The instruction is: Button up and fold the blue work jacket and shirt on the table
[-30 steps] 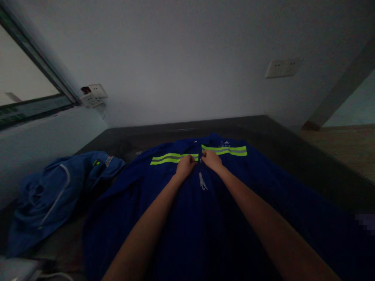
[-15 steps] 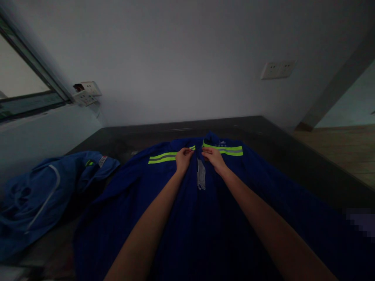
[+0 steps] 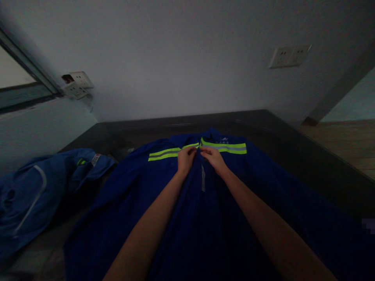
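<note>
A dark blue work jacket [image 3: 155, 183] with yellow-green and grey reflective stripes lies spread front up, its collar toward the wall. My left hand [image 3: 186, 159] pinches the left front edge at stripe height. Opposite it, my right hand [image 3: 213, 157] pinches the right front edge, and the fingertips of both hands nearly meet. Below them a narrow grey strip [image 3: 203, 178] shows in the front opening. Small white lettering sits on the right chest above the stripe. What exactly lies between my fingertips is too small to make out.
The jacket rests on a dark table [image 3: 254, 124] against a grey wall. A crumpled lighter blue garment [image 3: 58, 187] with a pale stripe lies at the left. Wall sockets [image 3: 290, 56] are at the right, and more sockets [image 3: 77, 85] hang near the window at the left.
My hands have come closer together, drawing the two front edges toward each other. The gap between the stripes has narrowed, and less of the grey strip shows. The view has shifted slightly.
</note>
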`<state>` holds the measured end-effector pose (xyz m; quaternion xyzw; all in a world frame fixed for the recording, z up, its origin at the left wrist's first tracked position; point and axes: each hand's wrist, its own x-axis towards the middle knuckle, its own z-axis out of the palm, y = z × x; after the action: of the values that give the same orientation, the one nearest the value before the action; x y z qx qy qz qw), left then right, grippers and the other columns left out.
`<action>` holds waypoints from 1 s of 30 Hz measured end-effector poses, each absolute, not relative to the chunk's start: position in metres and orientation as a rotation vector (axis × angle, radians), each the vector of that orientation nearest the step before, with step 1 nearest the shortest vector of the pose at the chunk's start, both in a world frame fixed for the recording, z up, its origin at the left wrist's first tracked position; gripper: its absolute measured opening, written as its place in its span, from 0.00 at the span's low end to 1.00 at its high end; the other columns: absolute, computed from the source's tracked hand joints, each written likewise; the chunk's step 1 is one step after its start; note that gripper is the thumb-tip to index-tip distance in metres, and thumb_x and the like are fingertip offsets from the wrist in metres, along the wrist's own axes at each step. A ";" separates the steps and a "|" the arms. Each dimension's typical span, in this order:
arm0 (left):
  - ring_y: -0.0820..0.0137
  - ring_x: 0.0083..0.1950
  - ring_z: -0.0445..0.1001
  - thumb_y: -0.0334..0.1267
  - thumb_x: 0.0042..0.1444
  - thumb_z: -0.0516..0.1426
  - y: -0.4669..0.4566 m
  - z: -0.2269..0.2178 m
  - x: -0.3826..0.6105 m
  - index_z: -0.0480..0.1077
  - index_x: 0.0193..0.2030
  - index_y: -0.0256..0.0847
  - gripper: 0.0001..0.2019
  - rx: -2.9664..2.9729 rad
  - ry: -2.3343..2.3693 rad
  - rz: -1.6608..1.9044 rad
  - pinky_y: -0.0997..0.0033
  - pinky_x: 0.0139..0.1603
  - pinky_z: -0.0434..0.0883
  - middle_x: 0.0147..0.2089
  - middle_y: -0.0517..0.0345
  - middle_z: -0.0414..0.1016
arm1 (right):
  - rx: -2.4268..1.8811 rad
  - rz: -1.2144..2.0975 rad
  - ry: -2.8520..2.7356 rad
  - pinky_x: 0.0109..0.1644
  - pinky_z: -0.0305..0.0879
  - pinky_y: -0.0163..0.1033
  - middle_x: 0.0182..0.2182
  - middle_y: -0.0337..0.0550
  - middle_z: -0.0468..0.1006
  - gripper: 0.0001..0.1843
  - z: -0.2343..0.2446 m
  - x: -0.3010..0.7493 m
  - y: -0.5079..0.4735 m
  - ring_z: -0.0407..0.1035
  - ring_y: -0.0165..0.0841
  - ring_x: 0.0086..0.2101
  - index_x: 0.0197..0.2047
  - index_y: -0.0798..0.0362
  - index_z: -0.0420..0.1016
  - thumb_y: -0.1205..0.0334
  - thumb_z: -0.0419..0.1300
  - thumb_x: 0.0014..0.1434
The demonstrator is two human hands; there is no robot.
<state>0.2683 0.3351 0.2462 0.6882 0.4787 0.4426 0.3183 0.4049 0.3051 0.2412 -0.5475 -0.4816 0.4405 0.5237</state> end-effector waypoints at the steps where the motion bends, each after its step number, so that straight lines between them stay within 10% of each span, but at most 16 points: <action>1: 0.68 0.39 0.76 0.28 0.53 0.58 0.335 0.247 0.269 0.76 0.34 0.37 0.05 1.807 1.263 1.165 0.70 0.45 0.70 0.37 0.55 0.79 | -1.317 1.034 -1.168 0.30 0.64 0.33 0.27 0.40 0.76 0.15 0.241 0.404 0.305 0.68 0.29 0.25 0.42 0.56 0.75 0.62 0.57 0.50; 22: 0.67 0.39 0.77 0.30 0.51 0.59 0.335 0.248 0.269 0.76 0.34 0.37 0.05 1.612 1.195 1.199 0.68 0.45 0.73 0.37 0.54 0.80 | -1.435 0.718 -1.353 0.21 0.63 0.32 0.23 0.35 0.69 0.08 0.238 0.399 0.310 0.66 0.27 0.18 0.40 0.53 0.69 0.62 0.55 0.55; 30: 0.67 0.36 0.78 0.35 0.54 0.58 0.340 0.245 0.268 0.76 0.35 0.34 0.07 1.576 1.172 1.190 0.70 0.41 0.73 0.34 0.53 0.80 | -1.467 0.493 -1.568 0.41 0.65 0.38 0.33 0.42 0.77 0.06 0.244 0.405 0.313 0.70 0.34 0.33 0.37 0.53 0.74 0.67 0.58 0.55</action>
<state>0.2679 0.3395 0.2446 0.6261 0.4654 0.4725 0.4100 0.4054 0.3134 0.2443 -0.5939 -0.6347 0.1995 0.4523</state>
